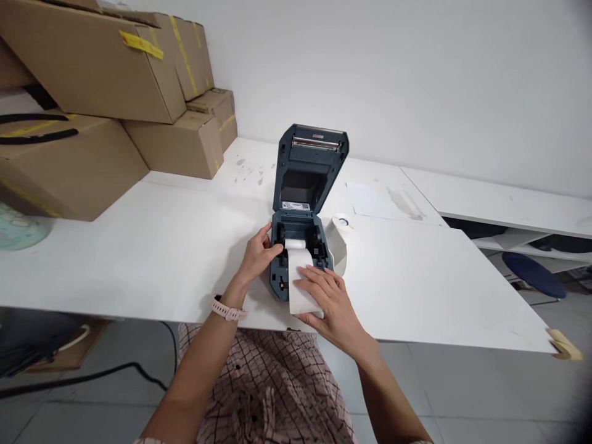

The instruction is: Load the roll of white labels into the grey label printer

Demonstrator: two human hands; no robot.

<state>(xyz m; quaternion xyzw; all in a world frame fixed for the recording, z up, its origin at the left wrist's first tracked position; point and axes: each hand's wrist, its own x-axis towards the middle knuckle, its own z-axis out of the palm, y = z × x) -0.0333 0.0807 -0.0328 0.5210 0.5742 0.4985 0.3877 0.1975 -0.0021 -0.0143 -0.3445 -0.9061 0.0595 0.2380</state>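
A dark blue-grey label printer stands near the table's front edge with its lid raised. A small white label roll sits inside it. From the roll, a white label strip runs forward over the printer's front. My left hand grips the printer's left side, thumb on the inner rim and fingers along the outside. Across the strip lie the fingers of my right hand, with the thumb at its lower end. Part of the strip's end and the printer's right front are hidden by this hand.
Cardboard boxes are stacked at the back left of the white table. Behind the printer's right side lies a loose roll of white backing paper. A blue stool stands at the right. Black cable hangs below.
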